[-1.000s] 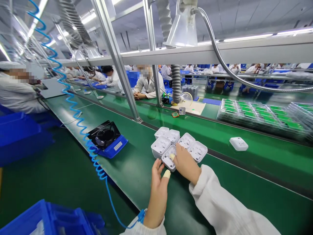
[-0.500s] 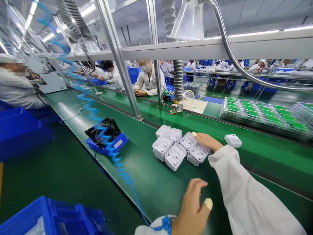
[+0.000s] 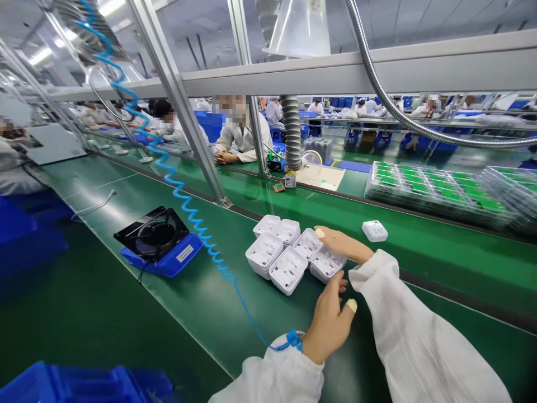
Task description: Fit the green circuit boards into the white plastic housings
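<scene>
White cases [image 3: 288, 270] stacked close together on bench [image 3: 210, 308], likely for easy reach. Right hand [image 3: 346, 245] over rightmost stack [image 3: 324, 269], grip unclear; left hand [image 3: 330, 322] half-open beside it, seemingly empty.

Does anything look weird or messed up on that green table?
One white case sits alone, beyond and to the right of the stacks, so it looks left out. I see nothing spilled or broken.

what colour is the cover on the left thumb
Pale yellow; the cover shows best in the head view.
</scene>
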The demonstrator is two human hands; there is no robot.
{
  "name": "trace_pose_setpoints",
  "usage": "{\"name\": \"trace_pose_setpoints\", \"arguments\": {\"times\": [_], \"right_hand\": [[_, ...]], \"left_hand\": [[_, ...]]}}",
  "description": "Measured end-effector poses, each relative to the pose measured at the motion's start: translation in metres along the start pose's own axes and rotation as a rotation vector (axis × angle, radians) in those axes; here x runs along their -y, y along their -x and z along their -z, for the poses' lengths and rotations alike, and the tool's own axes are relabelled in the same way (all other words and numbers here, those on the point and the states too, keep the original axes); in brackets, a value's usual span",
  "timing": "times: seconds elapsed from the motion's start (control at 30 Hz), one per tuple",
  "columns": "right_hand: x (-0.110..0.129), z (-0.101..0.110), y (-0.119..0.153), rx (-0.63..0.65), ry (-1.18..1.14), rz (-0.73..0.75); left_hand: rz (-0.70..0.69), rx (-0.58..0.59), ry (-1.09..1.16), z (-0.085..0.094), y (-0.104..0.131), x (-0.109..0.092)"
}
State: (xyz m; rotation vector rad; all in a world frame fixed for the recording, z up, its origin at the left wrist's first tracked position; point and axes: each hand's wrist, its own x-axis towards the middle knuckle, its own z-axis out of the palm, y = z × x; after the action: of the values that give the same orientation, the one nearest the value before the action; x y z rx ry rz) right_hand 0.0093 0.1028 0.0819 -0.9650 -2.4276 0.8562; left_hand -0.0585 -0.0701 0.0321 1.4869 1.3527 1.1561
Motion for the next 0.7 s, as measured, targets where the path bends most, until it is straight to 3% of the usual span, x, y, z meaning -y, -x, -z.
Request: {"name": "trace_pose_setpoints", "arguments": {"times": [0.13,0.2,0.27,0.33,0.47,0.57,0.63,0.7], "right_hand": [[-0.042,0.032,0.006,-0.246,0.059,-0.227],[-0.073,0.052,0.012,-0.388,0.212,-0.430],[-0.104,0.063,0.019,-0.431,0.385,-0.575],[-0.131,0.060,0.023,-0.408,0.505,-0.641],[-0.161,0.027,0.014,-0.427,0.598,-0.639],[-0.167,0.007,-0.002,-0.481,0.619,-0.584],[-0.166,0.005,-0.009,-0.501,0.564,-0.556],[-0.162,0.011,-0.006,-0.521,0.369,-0.567]], "left_hand": [[0.032,-0.012,0.025,-0.003,-0.005,-0.001],[0.037,-0.004,0.040,-0.005,-0.004,0.000],[0.049,0.004,0.056,-0.007,-0.002,0.001],[0.059,0.009,0.061,-0.008,-0.001,0.004],[0.018,0.031,0.006,-0.013,0.001,0.008],[-0.006,0.089,-0.041,-0.018,0.004,0.011],[0.001,0.125,-0.061,-0.021,0.008,0.012],[0.022,0.144,-0.063,-0.023,0.010,0.013]]}}
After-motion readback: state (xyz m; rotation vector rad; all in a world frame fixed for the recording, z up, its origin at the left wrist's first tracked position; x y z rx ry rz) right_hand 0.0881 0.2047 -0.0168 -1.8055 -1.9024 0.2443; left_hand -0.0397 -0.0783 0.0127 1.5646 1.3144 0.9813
